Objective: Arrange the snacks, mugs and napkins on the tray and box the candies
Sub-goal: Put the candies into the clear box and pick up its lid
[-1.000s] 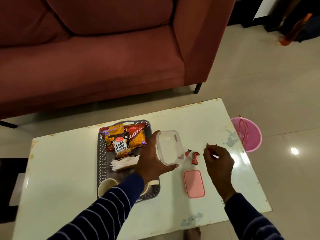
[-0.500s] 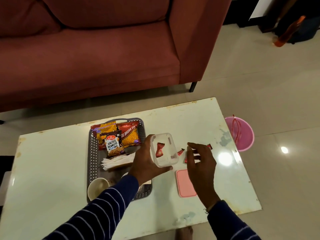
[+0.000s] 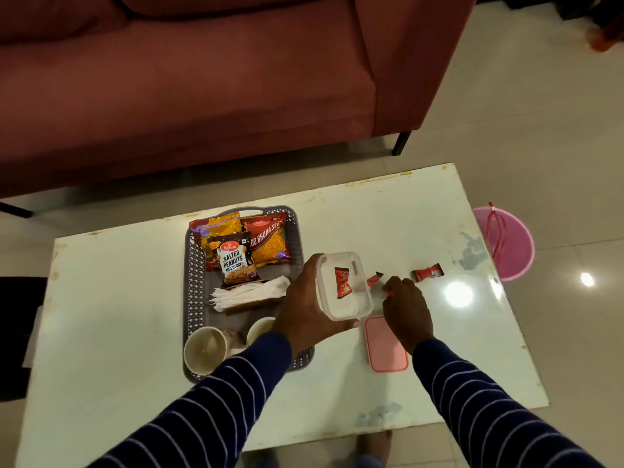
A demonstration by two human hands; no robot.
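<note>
My left hand (image 3: 305, 305) holds a clear plastic box (image 3: 344, 287) tilted above the table, with one red candy (image 3: 342, 281) inside. My right hand (image 3: 407, 304) is just right of the box, its fingertips pinching a red candy on the table. Another red candy (image 3: 374, 278) lies by the box's right side and one more (image 3: 427, 272) farther right. The pink lid (image 3: 386, 344) lies flat under my right wrist. A grey tray (image 3: 192, 285) carries three snack packets (image 3: 236, 256), white napkins (image 3: 246, 293) and two cream mugs (image 3: 204, 349).
The pale table (image 3: 388, 214) has worn patches near its right edge and front. A maroon sofa (image 3: 185, 79) stands behind it. A pink bucket (image 3: 506, 244) sits on the floor off the table's right end.
One second ago the box was empty; a red candy now lies in it. My right hand has come down beside the box and pinches another candy.
</note>
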